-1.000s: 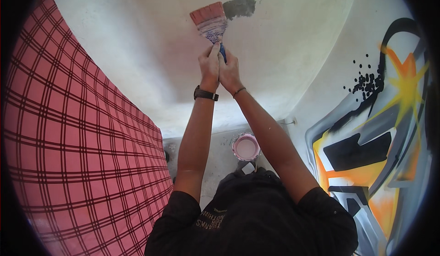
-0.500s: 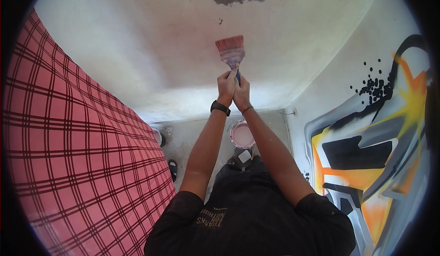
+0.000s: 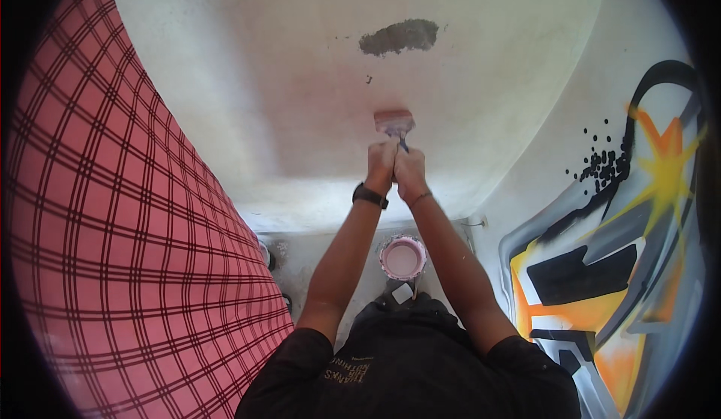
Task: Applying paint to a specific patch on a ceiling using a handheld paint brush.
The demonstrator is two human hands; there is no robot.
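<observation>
A wide paintbrush (image 3: 394, 122) with reddish bristles is gripped by both my hands, its bristles against or close to the pale wall (image 3: 300, 81). My left hand (image 3: 382, 162), with a black watch on the wrist, wraps the handle from the left. Pressed beside it, my right hand (image 3: 409, 170) closes round the same handle from the right, a thin band on its wrist. Most of the handle is hidden by my fingers. A faint pinkish tint spreads over the wall around the brush. Above the bristles the wall has a dark grey rough patch (image 3: 399, 37).
A bucket of pale pink paint (image 3: 402, 258) stands on the grey floor (image 3: 300, 257) below my hands. Red checked cloth (image 3: 150, 216) hangs along the left side. On the right is a side wall painted with graffiti (image 3: 593, 269) in black, orange and yellow.
Both hands and the brush have come lower in the view, with the brush tilted differently and looking shorter. The wall patch and bucket also sit lower as the view has shifted.
</observation>
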